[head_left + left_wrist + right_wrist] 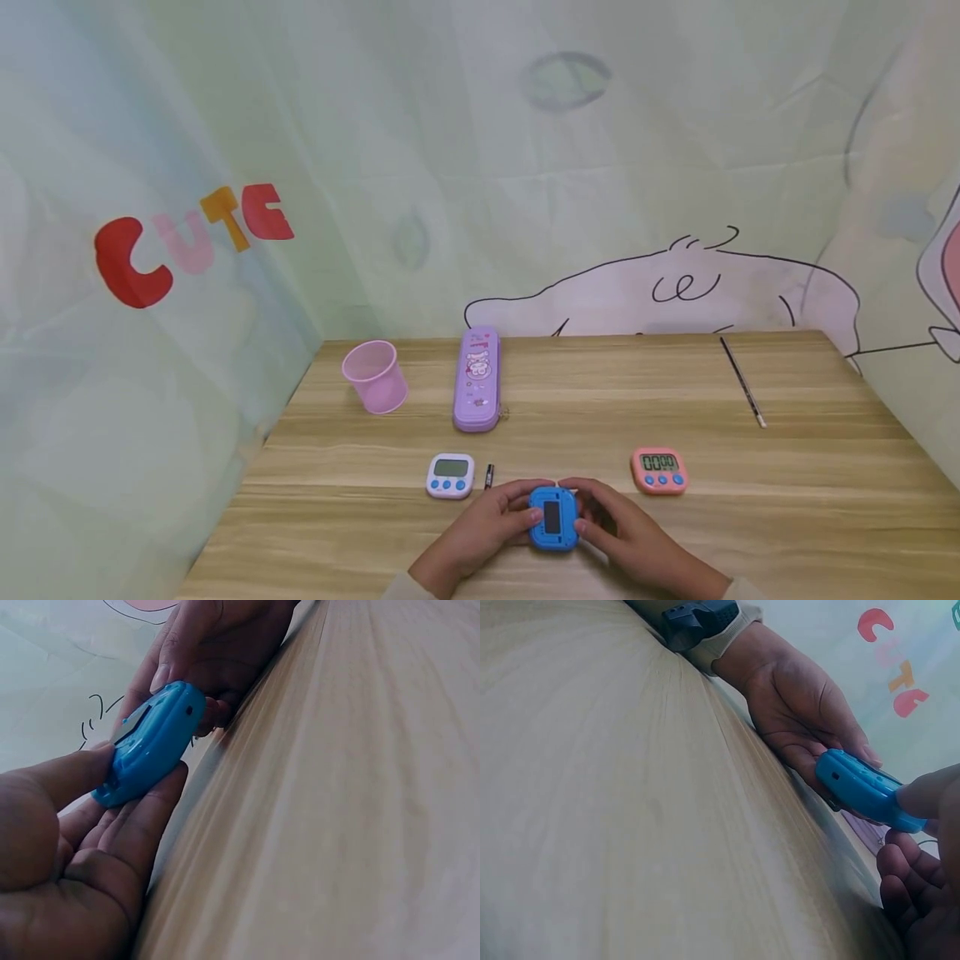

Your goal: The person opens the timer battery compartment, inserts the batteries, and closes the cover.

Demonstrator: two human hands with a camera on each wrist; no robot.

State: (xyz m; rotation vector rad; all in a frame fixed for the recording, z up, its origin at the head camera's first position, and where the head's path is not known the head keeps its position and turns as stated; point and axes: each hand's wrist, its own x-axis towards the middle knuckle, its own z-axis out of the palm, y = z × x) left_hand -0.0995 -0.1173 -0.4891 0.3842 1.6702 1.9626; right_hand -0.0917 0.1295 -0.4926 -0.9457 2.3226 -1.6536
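Both hands hold a blue digital timer [553, 518] just above the table, its back face turned up with a dark rectangle in the middle. My left hand [491, 527] grips the left side, thumb on the back and fingers underneath. On the opposite side, my right hand [628, 533] pinches the edge between thumb and fingers. In the left wrist view the timer [154, 746] is tilted, a small dark hole showing in its rim. A small black cylinder like a battery [489, 476] lies just beyond the left hand. Beside it sits a white timer [451, 477] with a blank screen.
A coral timer [659, 472] showing zeros lies right of the hands. Farther back are a pink cup [381, 385], a purple pencil case [477, 383] and a dark pencil [742, 382]. A printed curtain [420, 167] hangs behind the wooden table [810, 508].
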